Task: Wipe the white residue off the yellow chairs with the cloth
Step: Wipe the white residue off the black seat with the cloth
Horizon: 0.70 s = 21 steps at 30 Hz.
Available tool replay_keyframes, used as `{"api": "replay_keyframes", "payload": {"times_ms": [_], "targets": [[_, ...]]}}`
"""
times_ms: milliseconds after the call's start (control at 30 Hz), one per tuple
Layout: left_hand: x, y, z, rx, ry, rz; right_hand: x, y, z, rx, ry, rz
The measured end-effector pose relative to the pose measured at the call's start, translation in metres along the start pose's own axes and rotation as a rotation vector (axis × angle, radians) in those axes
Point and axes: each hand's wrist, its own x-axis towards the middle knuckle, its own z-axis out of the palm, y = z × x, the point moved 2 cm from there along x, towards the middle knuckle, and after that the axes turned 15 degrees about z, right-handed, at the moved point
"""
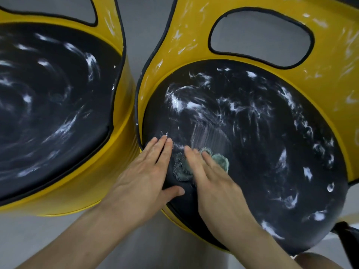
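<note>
Two yellow chairs stand side by side on a grey floor point(145, 28). The left chair point(81, 193) and the right chair point(194, 35) are very near at their sides, but I cannot tell if they touch. Each one has a round black seat and a black line along the edge of the yellow back.

The white residue point(186, 103) lies in smears and small spots over the seat of the right chair point(252, 152). There are also white marks on its yellow back, around the oval opening point(260, 35). The seat of the left chair point(48, 103) carries similar white streaks in a curved pattern.

Both hands are on the right chair, at the near left part of its seat. The left hand point(143, 175) lies flat on the edge of the seat. Its fingers are straight and together, the thumb is spread to the side, and it holds nothing. The right hand point(211, 183) is just beside it and presses down on the cloth point(221, 161) with straight fingers, not curled around it. The cloth is grey-green and crumpled; it shows on both sides of the right fingers and lies directly on the black seat. Just above the cloth the residue is thin, in fine parallel lines.
</note>
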Motion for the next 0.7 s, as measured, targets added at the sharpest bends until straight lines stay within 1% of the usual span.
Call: {"api": "replay_keyframes", "payload": {"times_ms": [67,167,233,267,367,467,567,633,700], "targets": [[0.001,-0.002,0.000,-0.010,0.019,-0.006,0.002,-0.001,0.001,-0.027,0.027,-0.042],[0.004,0.000,-0.001,-0.008,0.028,-0.011,0.036,-0.008,0.009,-0.103,0.048,-0.083],[0.004,0.000,-0.001,-0.004,0.029,-0.021,0.059,-0.014,0.011,-0.105,0.045,-0.059],[0.003,0.001,-0.001,-0.006,0.027,-0.027,0.061,-0.017,0.010,-0.111,0.015,-0.042],[0.001,0.000,0.001,-0.005,0.045,-0.054,0.037,-0.021,0.007,-0.100,-0.043,-0.078],[-0.004,-0.002,0.001,-0.005,0.021,-0.078,0.009,-0.017,0.010,-0.057,-0.008,-0.156],[-0.007,-0.002,-0.001,0.008,0.010,-0.100,0.039,-0.020,0.010,-0.069,-0.023,-0.162],[-0.008,-0.001,-0.003,-0.002,0.037,-0.135,0.072,-0.035,0.005,0.004,-0.020,-0.206],[-0.007,-0.001,-0.005,-0.021,0.059,-0.162,0.093,-0.044,0.005,0.055,-0.003,-0.187]]}}
